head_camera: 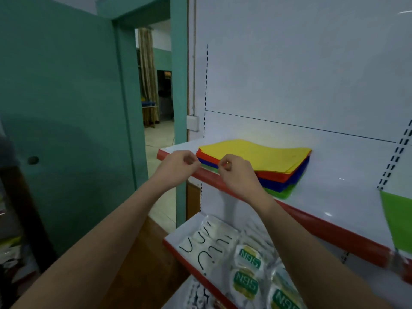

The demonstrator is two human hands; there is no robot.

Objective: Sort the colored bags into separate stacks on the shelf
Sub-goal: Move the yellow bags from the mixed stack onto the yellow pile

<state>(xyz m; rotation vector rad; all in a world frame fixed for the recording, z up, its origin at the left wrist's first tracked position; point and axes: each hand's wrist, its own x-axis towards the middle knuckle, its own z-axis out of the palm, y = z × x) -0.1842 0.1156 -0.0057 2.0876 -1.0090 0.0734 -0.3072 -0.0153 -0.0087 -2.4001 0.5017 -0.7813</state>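
1. Head view gives me the white shelf unit first: its upper shelf (347, 175) has a red front edge and runs from centre-left down to the right.
2. Left of it I see a green door (66, 130), swung open beside a doorway into another room.
3. Below sits a lower shelf (178, 233) holding packets of N95 masks (245, 284), their print upside down from where I look.
4. On the upper shelf lies one mixed stack of bags (278, 172): yellow bags (256, 152) on top, then red, blue and green layers underneath.
5. A separate green bag (396, 219) lies on the same shelf at the far right, well apart from the stack.
6. My left hand (178, 163) hovers at the stack's near-left corner with fingers curled; I cannot tell whether it pinches anything.
7. My right hand (236, 172) lies over the stack's front edge, fingertips pinched at the yellow corner; whether they truly grip a bag I cannot tell.
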